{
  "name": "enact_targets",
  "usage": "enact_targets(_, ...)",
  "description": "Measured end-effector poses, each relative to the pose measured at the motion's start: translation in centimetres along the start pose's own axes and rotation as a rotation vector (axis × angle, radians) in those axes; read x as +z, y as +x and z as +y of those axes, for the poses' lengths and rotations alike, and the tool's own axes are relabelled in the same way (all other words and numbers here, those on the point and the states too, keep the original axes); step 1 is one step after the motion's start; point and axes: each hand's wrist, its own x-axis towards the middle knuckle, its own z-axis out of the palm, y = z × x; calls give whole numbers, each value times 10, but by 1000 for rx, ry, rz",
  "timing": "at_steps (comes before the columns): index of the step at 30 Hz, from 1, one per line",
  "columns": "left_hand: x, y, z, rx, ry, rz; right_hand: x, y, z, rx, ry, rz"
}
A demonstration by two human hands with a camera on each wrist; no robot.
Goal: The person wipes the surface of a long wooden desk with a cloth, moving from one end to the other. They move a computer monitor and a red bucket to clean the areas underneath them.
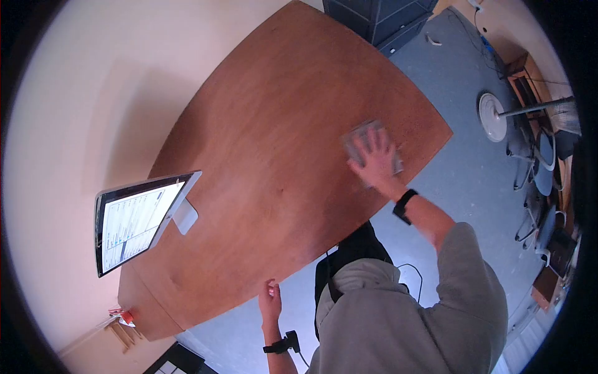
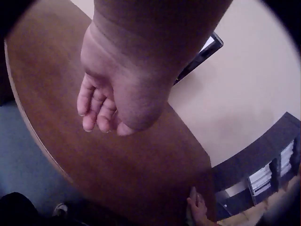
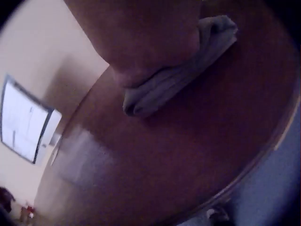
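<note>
A folded grey cloth [image 1: 358, 142] lies on the brown wooden table [image 1: 261, 124], toward its right end. My right hand [image 1: 377, 159] presses on it with fingers spread and straight; hand and cloth are slightly blurred in the head view. From the right wrist view, the cloth [image 3: 181, 77] shows as a thick fold under the palm, and the fingers are hidden. By the table's front edge hangs my left hand [image 1: 270, 300], holding nothing. Its fingers [image 2: 96, 106] are loosely curled in the left wrist view.
A computer monitor [image 1: 146, 218] with a lit screen stands at the table's left, near the wall. Dark shelving [image 1: 380, 22] adjoins the far end. Beyond the right edge are a round white stand base [image 1: 492, 117] and several chairs [image 1: 545, 149] on the grey floor.
</note>
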Motion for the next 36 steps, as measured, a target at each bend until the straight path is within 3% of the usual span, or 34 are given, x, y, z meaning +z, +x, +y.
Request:
enact_targets(6, -5, -8, -1, -6, 29, 57, 51, -56, -145, -754, 227, -146)
enact_targets(10, -2, 2, 5, -17, 40, 65, 68, -103, -167, -1093, 254, -197)
enact_targets(14, -2, 21, 28, 16, 42, 41, 56, -109, -124, -1064, 236, -240)
enact_targets(22, 5, 49, 54, 150, 135, -45, -12, -67, 48, -119, -34, -88)
enact_targets(24, 5, 50, 58, 162, 150, -41, -13, -53, 93, 94, -75, 28)
enact_targets(25, 6, 51, 57, 185, 146, -36, -14, -46, 106, 99, -72, 34)
enact_targets(27, 7, 50, 54, 210, 141, -27, -14, -37, 120, 356, -90, 94)
enact_targets(31, 12, 50, 51, 184, 180, -60, -11, -45, 88, 390, -42, 56)
enact_targets(33, 13, 50, 46, 194, 177, -75, -3, -68, 74, 270, -56, 94)
enact_targets(35, 14, 52, 43, 184, 205, -98, -2, -88, 60, -58, 35, -22)
enact_targets(36, 13, 53, 45, 176, 195, -93, -3, -90, 63, -70, 30, -24)
